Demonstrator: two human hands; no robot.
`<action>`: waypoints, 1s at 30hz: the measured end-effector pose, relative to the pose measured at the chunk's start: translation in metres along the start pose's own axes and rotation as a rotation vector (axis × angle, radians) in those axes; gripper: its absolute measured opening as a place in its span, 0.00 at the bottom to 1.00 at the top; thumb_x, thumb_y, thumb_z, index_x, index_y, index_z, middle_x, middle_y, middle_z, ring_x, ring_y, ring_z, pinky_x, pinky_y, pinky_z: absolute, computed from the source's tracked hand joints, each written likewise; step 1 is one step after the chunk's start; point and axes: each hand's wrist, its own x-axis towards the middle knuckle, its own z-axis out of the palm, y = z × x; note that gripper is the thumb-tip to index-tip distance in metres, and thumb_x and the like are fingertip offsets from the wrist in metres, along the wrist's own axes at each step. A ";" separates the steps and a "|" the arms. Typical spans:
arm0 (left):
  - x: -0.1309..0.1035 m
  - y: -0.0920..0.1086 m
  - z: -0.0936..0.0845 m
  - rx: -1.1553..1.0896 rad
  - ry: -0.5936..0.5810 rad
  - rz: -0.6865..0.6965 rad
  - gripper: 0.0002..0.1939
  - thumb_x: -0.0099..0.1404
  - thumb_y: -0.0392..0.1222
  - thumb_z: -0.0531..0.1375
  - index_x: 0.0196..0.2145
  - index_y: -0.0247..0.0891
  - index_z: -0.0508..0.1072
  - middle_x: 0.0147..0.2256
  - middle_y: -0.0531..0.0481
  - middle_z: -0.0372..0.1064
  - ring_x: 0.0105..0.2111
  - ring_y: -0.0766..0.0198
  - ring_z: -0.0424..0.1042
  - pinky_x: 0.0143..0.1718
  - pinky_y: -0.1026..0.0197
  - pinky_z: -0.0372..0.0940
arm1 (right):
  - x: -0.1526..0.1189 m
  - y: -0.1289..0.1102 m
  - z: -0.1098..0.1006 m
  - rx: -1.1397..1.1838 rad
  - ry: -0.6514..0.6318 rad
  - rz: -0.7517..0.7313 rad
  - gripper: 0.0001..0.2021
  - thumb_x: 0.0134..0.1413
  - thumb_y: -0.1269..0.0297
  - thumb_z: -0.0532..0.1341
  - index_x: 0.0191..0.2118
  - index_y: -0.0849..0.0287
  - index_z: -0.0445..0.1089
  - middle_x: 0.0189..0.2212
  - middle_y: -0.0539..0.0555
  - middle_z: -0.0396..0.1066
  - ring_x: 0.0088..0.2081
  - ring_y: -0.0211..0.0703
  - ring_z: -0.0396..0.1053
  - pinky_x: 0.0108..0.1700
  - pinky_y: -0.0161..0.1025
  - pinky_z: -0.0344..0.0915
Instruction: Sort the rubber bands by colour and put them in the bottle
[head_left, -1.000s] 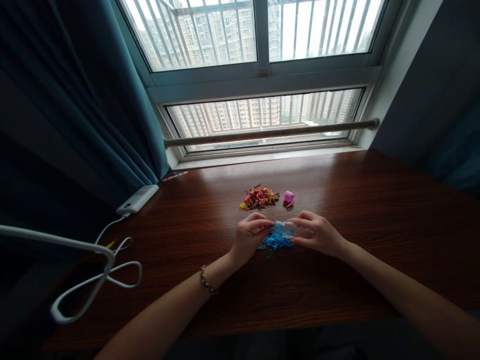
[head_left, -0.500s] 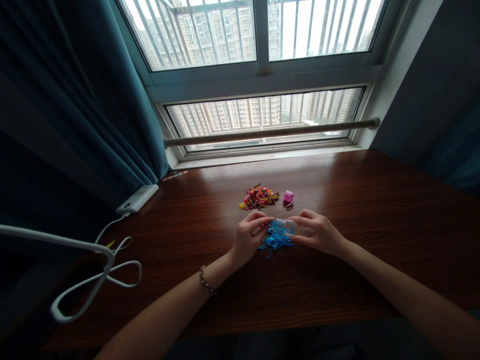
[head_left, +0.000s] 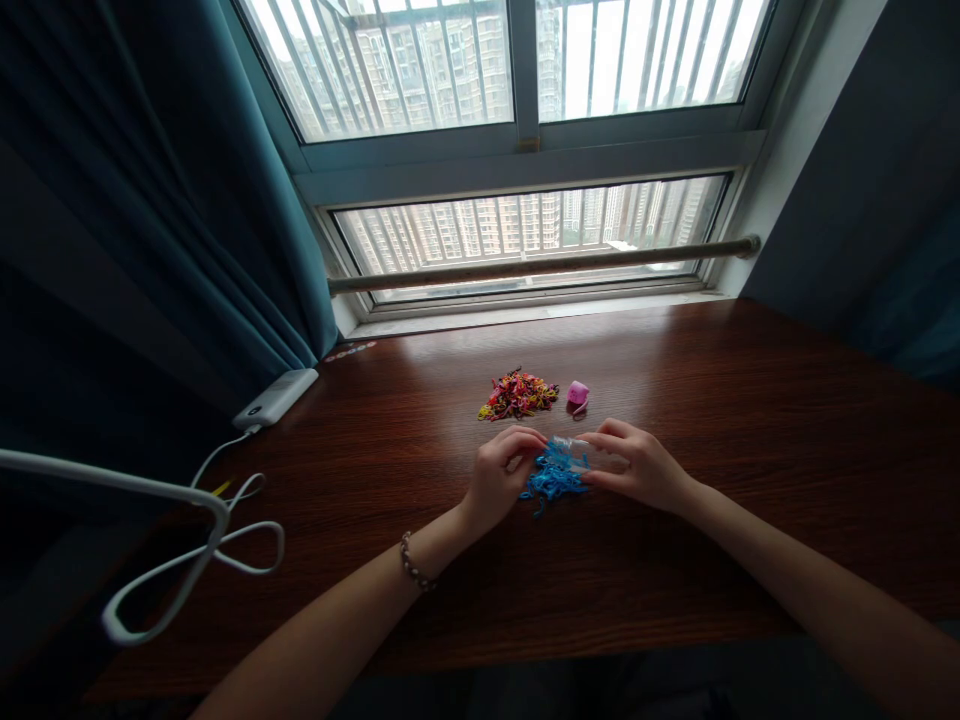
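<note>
My right hand grips a small clear plastic bottle, which lies on its side with its mouth to the left. Some blue rubber bands heap up on the table below and around that mouth, and a few seem to be inside it. At the left of the heap, my left hand has curled fingers, with fingertips and thumb together at blue bands by the bottle's mouth; the exact grip is partly hidden. Beyond the hands is a pink cap-like piece with a curved strip hanging from it.
A pile of red, yellow and dark bands lies behind my left hand on the brown wooden table. To the left are a white power bank and a looped white cable. A window with a rail borders the far edge.
My left hand's fingers have shifted and curled slightly by the bottle's mouth. The right hand and bottle hold almost the same place.
</note>
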 end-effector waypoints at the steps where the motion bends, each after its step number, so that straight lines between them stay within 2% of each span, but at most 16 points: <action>1: 0.000 0.001 -0.001 0.010 -0.008 0.024 0.06 0.59 0.32 0.55 0.31 0.36 0.71 0.35 0.46 0.69 0.37 0.63 0.69 0.39 0.61 0.66 | 0.000 0.000 0.000 0.000 0.002 0.001 0.20 0.47 0.52 0.60 0.45 0.55 0.68 0.32 0.54 0.64 0.33 0.40 0.64 0.36 0.36 0.63; 8: 0.002 -0.003 -0.001 0.094 0.022 0.041 0.05 0.57 0.33 0.56 0.31 0.36 0.72 0.33 0.47 0.68 0.34 0.64 0.68 0.37 0.61 0.65 | -0.001 0.000 0.000 0.002 0.017 -0.007 0.19 0.47 0.53 0.60 0.46 0.55 0.68 0.32 0.54 0.65 0.33 0.40 0.65 0.36 0.36 0.63; 13: 0.002 -0.001 -0.002 0.052 -0.047 0.025 0.06 0.59 0.34 0.56 0.34 0.36 0.73 0.34 0.46 0.70 0.37 0.62 0.69 0.40 0.60 0.65 | -0.001 0.001 0.000 -0.001 0.020 -0.001 0.20 0.47 0.53 0.60 0.46 0.55 0.68 0.33 0.54 0.65 0.33 0.41 0.65 0.36 0.36 0.63; 19: -0.002 0.006 0.000 -0.068 -0.134 -0.030 0.16 0.61 0.33 0.54 0.48 0.37 0.64 0.41 0.44 0.70 0.41 0.61 0.70 0.46 0.56 0.63 | -0.001 0.002 0.001 0.025 0.053 -0.002 0.20 0.47 0.53 0.61 0.46 0.55 0.68 0.32 0.54 0.65 0.32 0.40 0.65 0.36 0.36 0.64; 21: -0.003 0.006 0.000 -0.066 -0.102 -0.024 0.17 0.61 0.33 0.54 0.48 0.37 0.64 0.41 0.44 0.70 0.43 0.61 0.69 0.48 0.56 0.61 | 0.000 0.002 0.000 0.056 0.078 0.011 0.19 0.46 0.53 0.61 0.45 0.55 0.69 0.32 0.53 0.66 0.33 0.40 0.66 0.36 0.36 0.64; 24: 0.000 0.004 -0.002 -0.010 0.006 -0.014 0.13 0.60 0.34 0.54 0.44 0.37 0.66 0.40 0.46 0.70 0.43 0.61 0.68 0.48 0.56 0.61 | 0.001 0.002 -0.001 0.156 0.133 0.080 0.18 0.46 0.52 0.61 0.42 0.56 0.70 0.31 0.53 0.66 0.31 0.39 0.66 0.35 0.35 0.64; 26: 0.002 0.001 -0.004 0.062 0.022 -0.030 0.11 0.59 0.34 0.55 0.41 0.37 0.68 0.39 0.46 0.70 0.42 0.61 0.68 0.46 0.57 0.62 | 0.003 0.004 -0.002 0.294 0.200 0.163 0.18 0.48 0.51 0.59 0.42 0.57 0.69 0.31 0.53 0.67 0.30 0.39 0.66 0.33 0.35 0.64; 30: 0.006 -0.009 -0.007 0.199 -0.150 -0.084 0.15 0.55 0.37 0.59 0.42 0.37 0.69 0.42 0.44 0.68 0.43 0.58 0.67 0.42 0.57 0.63 | 0.005 0.013 -0.003 0.674 0.327 0.283 0.21 0.53 0.48 0.52 0.45 0.58 0.66 0.36 0.55 0.70 0.35 0.44 0.69 0.36 0.38 0.66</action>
